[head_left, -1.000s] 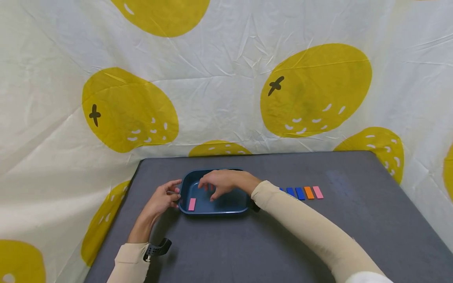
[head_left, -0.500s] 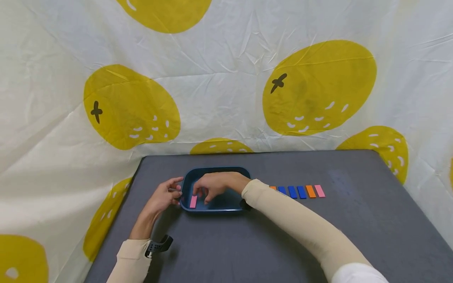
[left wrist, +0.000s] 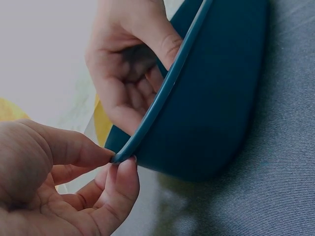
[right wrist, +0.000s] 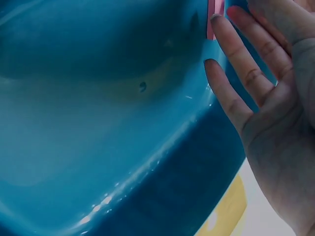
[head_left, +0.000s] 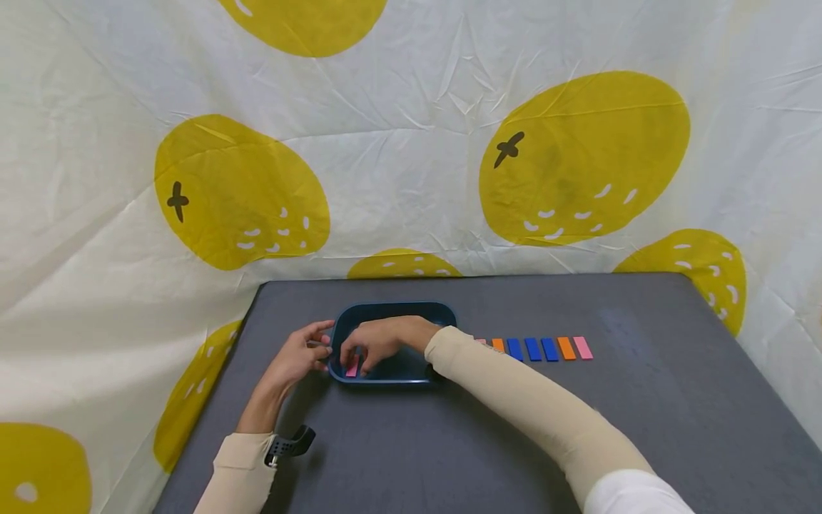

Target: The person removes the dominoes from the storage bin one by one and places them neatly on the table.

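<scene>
A dark blue tray (head_left: pixel 393 381) stands on the table; its wall and rim also show close up in the left wrist view. My left hand (head_left: pixel 292 365) pinches the tray's left rim between thumb and fingertips. Inside the tray, at its left end, lies a pink rectangular block (head_left: pixel 352 370). My right hand (head_left: pixel 379 338) reaches down over it, fingers and thumb on either side of the block. In the right wrist view the outer fingers of that hand are extended beside the pink block (right wrist: pixel 211 22); the thumb's contact is hidden.
Right of the tray runs a row of several flat blocks: blue (head_left: pixel 532 349), orange (head_left: pixel 566 348) and pink (head_left: pixel 583 348). My right forearm covers the row's left end. Behind the grey table (head_left: pixel 411 442) hangs a white cloth (head_left: pixel 398 178) with yellow fruit prints.
My right hand has moved left and down inside the tray, onto the pink block, which it now partly covers. The left hand keeps its place at the rim. The view has shifted slightly.
</scene>
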`<state>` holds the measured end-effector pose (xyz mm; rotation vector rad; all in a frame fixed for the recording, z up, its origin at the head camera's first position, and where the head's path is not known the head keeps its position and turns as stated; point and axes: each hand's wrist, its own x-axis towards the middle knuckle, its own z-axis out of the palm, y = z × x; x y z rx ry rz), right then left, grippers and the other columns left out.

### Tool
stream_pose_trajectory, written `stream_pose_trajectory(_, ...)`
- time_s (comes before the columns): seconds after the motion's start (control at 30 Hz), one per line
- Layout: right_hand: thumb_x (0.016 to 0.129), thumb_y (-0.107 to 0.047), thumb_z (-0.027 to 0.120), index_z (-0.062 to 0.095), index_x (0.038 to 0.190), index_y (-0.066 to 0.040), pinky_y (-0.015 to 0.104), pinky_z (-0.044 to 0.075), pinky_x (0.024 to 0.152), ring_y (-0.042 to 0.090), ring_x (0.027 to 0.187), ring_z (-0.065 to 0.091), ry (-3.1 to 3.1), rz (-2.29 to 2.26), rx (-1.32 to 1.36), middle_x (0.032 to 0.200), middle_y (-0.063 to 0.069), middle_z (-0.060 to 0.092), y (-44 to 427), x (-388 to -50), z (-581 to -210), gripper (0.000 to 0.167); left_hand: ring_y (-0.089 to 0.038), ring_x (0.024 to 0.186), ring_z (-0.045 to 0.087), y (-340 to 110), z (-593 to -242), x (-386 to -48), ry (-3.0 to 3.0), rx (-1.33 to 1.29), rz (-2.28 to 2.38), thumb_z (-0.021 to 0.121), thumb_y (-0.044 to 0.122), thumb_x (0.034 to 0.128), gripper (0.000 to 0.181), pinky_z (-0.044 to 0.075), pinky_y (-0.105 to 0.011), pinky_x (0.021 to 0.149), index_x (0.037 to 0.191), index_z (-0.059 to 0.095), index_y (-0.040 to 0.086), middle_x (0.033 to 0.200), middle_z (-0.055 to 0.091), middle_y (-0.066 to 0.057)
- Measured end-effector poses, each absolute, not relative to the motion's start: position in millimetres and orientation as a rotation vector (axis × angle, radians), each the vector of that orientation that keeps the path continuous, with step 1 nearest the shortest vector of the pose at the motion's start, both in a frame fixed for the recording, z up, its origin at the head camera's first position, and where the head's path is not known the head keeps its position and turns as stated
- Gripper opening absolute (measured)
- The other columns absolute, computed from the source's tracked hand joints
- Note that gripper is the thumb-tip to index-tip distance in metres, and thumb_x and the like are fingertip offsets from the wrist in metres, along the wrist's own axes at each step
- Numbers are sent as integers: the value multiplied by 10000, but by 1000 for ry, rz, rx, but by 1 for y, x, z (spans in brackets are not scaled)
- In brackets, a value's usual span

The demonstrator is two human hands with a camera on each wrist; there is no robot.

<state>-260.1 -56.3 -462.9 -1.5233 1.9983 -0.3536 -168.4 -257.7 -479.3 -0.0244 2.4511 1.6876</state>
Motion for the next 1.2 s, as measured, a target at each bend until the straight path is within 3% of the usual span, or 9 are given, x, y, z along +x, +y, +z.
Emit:
stream_pose_trajectory(0.2, 965, -182, 707, 632, 1332, -168, 222, 486, 995, 116, 1108, 623, 1981, -294, -1499, 1272, -23, 636, -61, -257, -462, 375, -272, 928, 530, -258, -480, -170, 2450, -28, 1695, 529, -67, 952, 573, 583, -410, 692, 1511, 430, 9, 1159, 481, -217)
stream_pose_trajectory(0.57, 940, -66, 712, 703, 1251, -129, 152, 497, 888, 76, 1015, 652, 1980, -308, -1574, 1158, -25, 701, -54, -264, -458, 317, -280, 920, 535, -258, -479, -169, 2440, -36, 1721, 551, -63, 960, 564, 580, -428, 693, 1508, 443, 16, 1157, 481, -231)
stream_pose_trajectory(0.8, 889, -179, 797, 644, 1300, -173, 207, 487, 918, 89, 1031, 552, 2131, -164, -1569, 1200, -23, 563, -54, -265, -462, 439, -279, 916, 543, -259, -480, -171, 2444, -52, 1708, 547, -51, 967, 555, 584, -415, 702, 1506, 457, 44, 1164, 493, -223)
stream_pose_trajectory(0.93, 882, -204, 806, 661, 1256, -201, 216, 474, 941, 101, 1043, 526, 2156, -56, -1585, 1180, -33, 542, -58, -264, -466, 401, -282, 930, 546, -259, -481, -172, 2447, -60, 1699, 545, -53, 966, 553, 587, -429, 711, 1503, 463, 49, 1150, 497, -207)
stream_pose_trajectory(1.2, 868, -234, 822, 656, 1134, -217, 214, 487, 830, 104, 940, 531, 2194, 39, -1603, 1103, -47, 532, -64, -260, -469, 314, -273, 906, 535, -259, -479, -170, 2439, -30, 1713, 536, -64, 967, 558, 581, -450, 698, 1511, 437, 13, 1138, 486, -209)
